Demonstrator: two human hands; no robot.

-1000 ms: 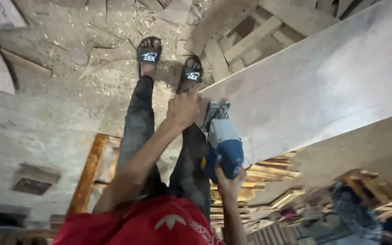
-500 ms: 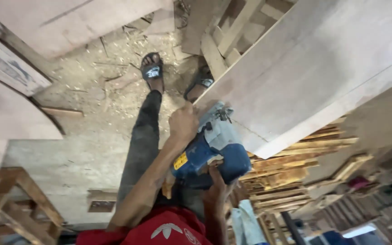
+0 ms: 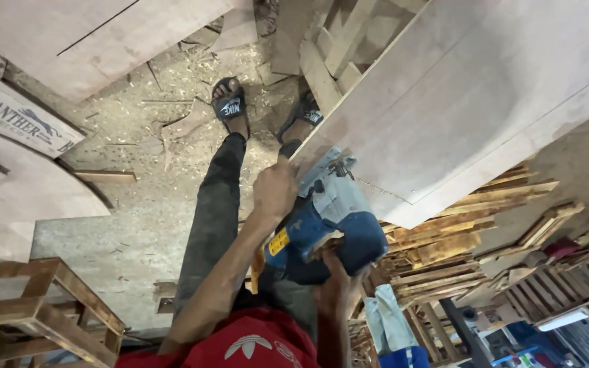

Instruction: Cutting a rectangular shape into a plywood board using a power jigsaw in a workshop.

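Observation:
A blue and grey power saw (image 3: 332, 228) sits with its base against the near edge of a large pale plywood sheet (image 3: 485, 95). My left hand (image 3: 274, 191) is wrapped over the saw's front, next to the sheet's corner. Lower down, my right hand (image 3: 335, 289) grips the saw's rear handle. A yellow label shows on the saw's side. The blade is hidden under the body. My legs in dark trousers and my feet in black sandals (image 3: 230, 105) stand on the floor beyond the saw.
Sawdust and wood scraps cover the concrete floor (image 3: 138, 157). Curved plywood panels (image 3: 15, 184) lie at the left, and a wooden frame (image 3: 42, 313) stands at the lower left. Stacked slats and pallets (image 3: 472, 252) sit under the sheet on the right.
My left hand has moved from the sheet's edge onto the saw's front. The saw sits closer to the sheet's corner, and the view has shifted left and down.

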